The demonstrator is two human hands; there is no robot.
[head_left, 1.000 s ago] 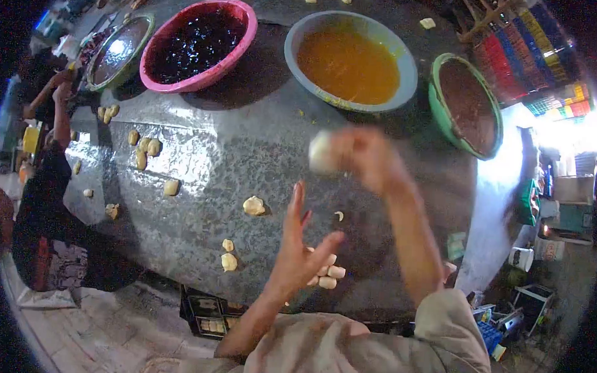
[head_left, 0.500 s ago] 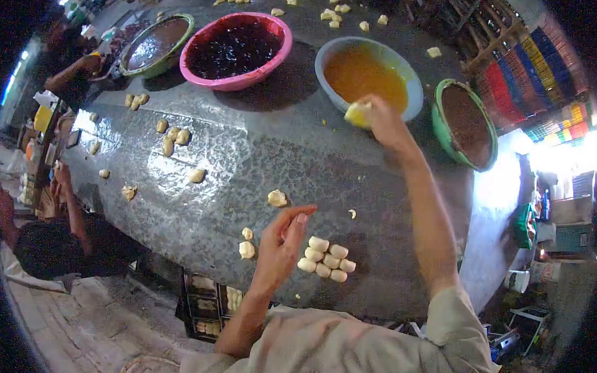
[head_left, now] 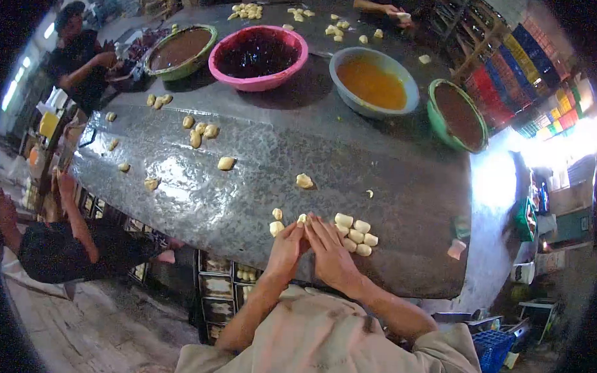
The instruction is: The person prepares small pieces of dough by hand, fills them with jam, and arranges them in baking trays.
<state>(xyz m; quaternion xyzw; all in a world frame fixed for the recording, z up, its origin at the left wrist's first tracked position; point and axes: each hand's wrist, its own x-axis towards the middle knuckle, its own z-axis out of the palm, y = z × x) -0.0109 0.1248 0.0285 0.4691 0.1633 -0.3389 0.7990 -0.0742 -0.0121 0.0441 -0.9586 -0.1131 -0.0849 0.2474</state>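
At the near edge of the table, my left hand point(head_left: 285, 252) and my right hand point(head_left: 336, 259) are closed together around a piece of dough point(head_left: 302, 218). Only a small pale tip of it shows between the fingers. Right beside my right hand sits a block of smooth, rounded dough rolls point(head_left: 356, 235), partly hidden by the hand. Two small dough lumps point(head_left: 276, 229) lie just left of my left hand. Farther up, another dough lump point(head_left: 304, 181) rests alone on the dark tabletop point(head_left: 267, 146).
Beyond my hands stand a pink bowl of dark filling point(head_left: 257, 84), a grey bowl of orange filling point(head_left: 373, 109), and green bowls of brown filling point(head_left: 460, 113) at either side. Dough pieces point(head_left: 199, 130) are scattered leftward. Other people point(head_left: 79, 67) work around the table.
My right hand has come back from the orange bowl with its dough and met my left hand near the table edge. The view has shifted, and more people show at the far side.
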